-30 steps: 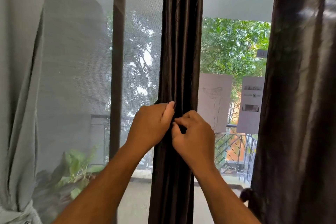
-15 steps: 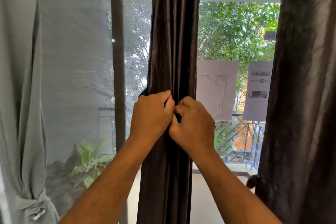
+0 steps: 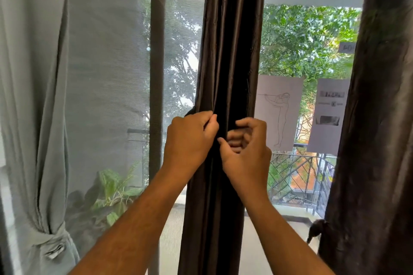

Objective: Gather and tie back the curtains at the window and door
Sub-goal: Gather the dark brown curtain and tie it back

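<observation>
Two sheets of paper are seen fixed to the glass on the right: a line drawing (image 3: 279, 114) of a standing figure, and beside it a printed notice (image 3: 329, 116) (its text too blurred to read). Beyond the glass, a metal railing (image 3: 297, 176) is set before leafy trees (image 3: 306, 38). A dark frame post (image 3: 156, 73) is stood upright on the left, and a green potted plant (image 3: 114, 192) is seen behind a mesh screen (image 3: 107, 87).

Gathered dark brown satin curtain (image 3: 228, 51) hangs centre; tied grey fabric curtain (image 3: 33, 96) far left, second dark brown curtain (image 3: 380, 118) right, white paper sheets (image 3: 279, 109) behind
</observation>
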